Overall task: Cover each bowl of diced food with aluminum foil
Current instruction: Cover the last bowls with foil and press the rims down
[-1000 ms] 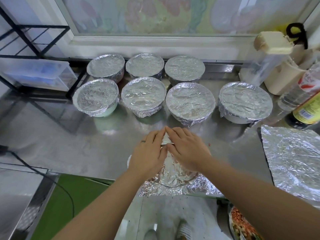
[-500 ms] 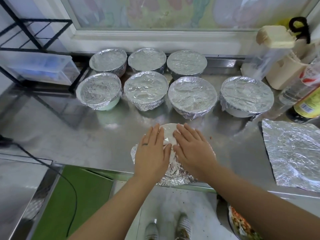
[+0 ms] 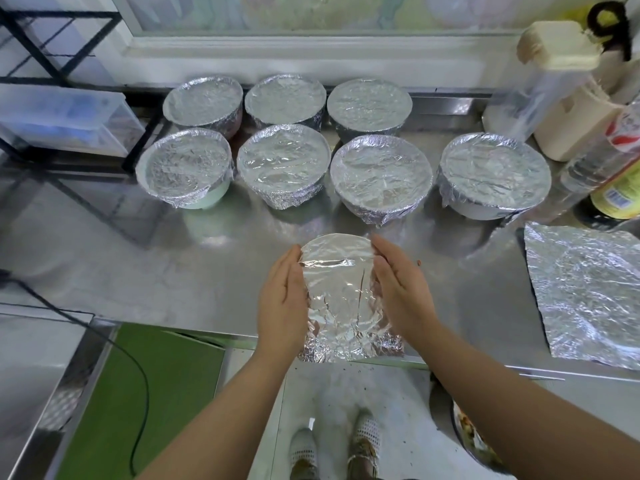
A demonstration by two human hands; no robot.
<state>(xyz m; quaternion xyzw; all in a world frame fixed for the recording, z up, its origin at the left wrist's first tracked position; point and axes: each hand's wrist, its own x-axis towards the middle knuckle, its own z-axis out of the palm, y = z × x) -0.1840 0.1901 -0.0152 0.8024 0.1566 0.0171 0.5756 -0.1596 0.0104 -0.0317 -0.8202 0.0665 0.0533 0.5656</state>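
A bowl draped in aluminum foil (image 3: 341, 296) stands at the near edge of the steel counter (image 3: 173, 271). My left hand (image 3: 282, 301) presses flat against the foil on the bowl's left side. My right hand (image 3: 401, 292) presses flat against the right side. The fingers of both hands are straight and point away from me. The bowl's contents are hidden under the foil. Behind it, several foil-covered bowls (image 3: 381, 176) stand in two rows.
A loose foil sheet (image 3: 588, 296) lies on the counter at right. Bottles (image 3: 602, 164) and a cream container (image 3: 568, 123) stand at the back right. A black wire rack with a clear bin (image 3: 65, 119) is at left. A bowl of diced food (image 3: 474, 441) sits low at right.
My hands have slid apart from the top middle of the foil to the bowl's left and right sides. The foil top is now smoothed and in plain view.
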